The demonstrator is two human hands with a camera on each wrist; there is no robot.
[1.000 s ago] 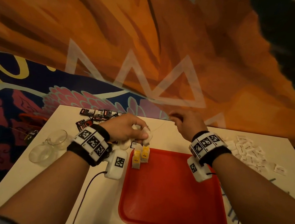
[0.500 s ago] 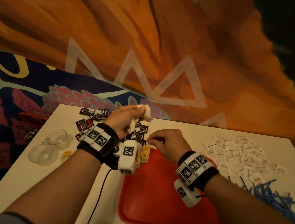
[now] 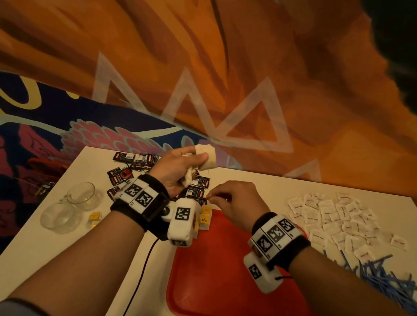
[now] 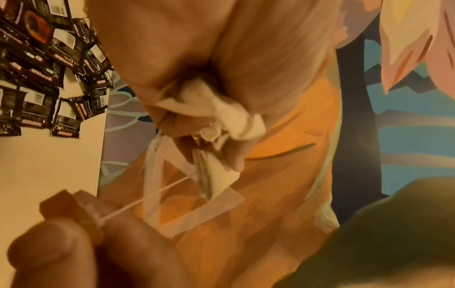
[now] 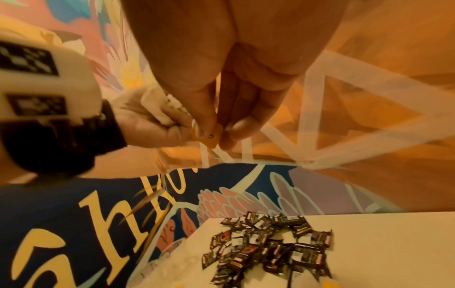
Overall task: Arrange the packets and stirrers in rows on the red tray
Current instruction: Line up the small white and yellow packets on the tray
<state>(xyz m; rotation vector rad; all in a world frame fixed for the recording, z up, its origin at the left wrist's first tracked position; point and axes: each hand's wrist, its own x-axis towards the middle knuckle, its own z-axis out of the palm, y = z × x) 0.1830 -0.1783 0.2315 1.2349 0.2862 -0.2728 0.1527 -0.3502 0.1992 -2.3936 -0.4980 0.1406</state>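
White table (image 3: pixel 89 261): L hand (image 3: pixel 174 169) clutches crumpled paper tea bags (image 3: pixel 206 156) (string taut).

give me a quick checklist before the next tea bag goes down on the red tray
1. Left hand holds the tea bags: ok.
2. Right hand pinches the yellow tag: ok.
3. String between tag and bag free of tangles: cannot tell.
4. Red tray has bare room beside the tags already placed: ok.
5. Row on the tray straight: cannot tell, the left wrist camera hides part.
6. Black packets, white packets and blue stirrers on the tray: not ok.
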